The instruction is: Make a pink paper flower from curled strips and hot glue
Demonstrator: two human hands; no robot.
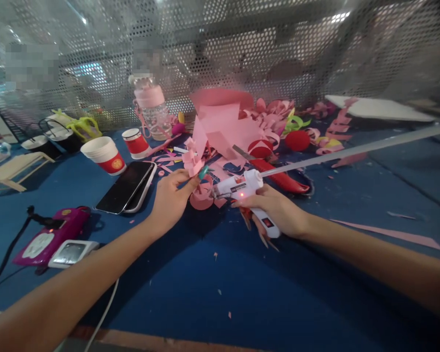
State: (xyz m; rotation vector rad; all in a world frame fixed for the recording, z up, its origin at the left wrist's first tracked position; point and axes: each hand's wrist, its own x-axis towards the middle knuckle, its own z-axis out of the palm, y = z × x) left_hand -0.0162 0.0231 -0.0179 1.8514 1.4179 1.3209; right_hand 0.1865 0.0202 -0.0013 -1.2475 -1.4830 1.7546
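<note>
My left hand [174,200] pinches a pink paper piece [201,193] with curled strips, held just above the blue tabletop [205,283]. Wrapped around the handle of a white glue gun [238,188] is my right hand [278,210]. The gun's nozzle points left and touches or nearly touches the paper. Its small light glows red, and a long clear glue stick [352,154] sticks out of its back toward the right. Behind the gun lies a red-handled cutter or scissors [282,178], partly hidden.
Pink paper sheets [220,122] and curled scraps [275,117] pile up at the back. Paper cups [104,154], a clear bottle [152,110] and phones [126,186] stand or lie left. A purple power strip [55,234] sits near my left forearm. A perforated metal screen [242,49] rises behind.
</note>
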